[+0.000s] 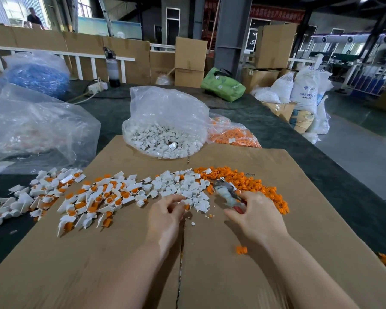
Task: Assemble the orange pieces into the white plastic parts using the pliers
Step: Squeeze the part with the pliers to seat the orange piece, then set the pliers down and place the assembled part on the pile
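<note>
Standing beside the bench, I could see why everything lay in an arc on the flattened cardboard sheet (210, 253): each pile sat within reach of one hand or the other. On the left, spilling off the cardboard onto the dark table (112, 112), lay the finished pieces (94, 197), white with orange showing inside, pushed out of the way as I read it. In the middle was the loose heap of white plastic parts (183, 186), and to the right the scatter of orange pieces (250, 181), so that raw stock came from the right and done work went left.

The left hand (165, 217) had its fingers curled at the near edge of the white heap, pinching what looked like a small part with a touch of orange at the fingertips (too small for me to be sure which). The right hand (254, 217) was closed round the red handles of the pliers (227, 194), whose nose pointed far and left toward the seam between the two heaps; whether the nose held anything I could not tell.

Farther off, a clear bag of white parts (165, 139) and a bag of orange pieces (234, 134) stood as refills just behind their matching piles. One stray orange piece (241, 250) lay near the right wrist.
</note>
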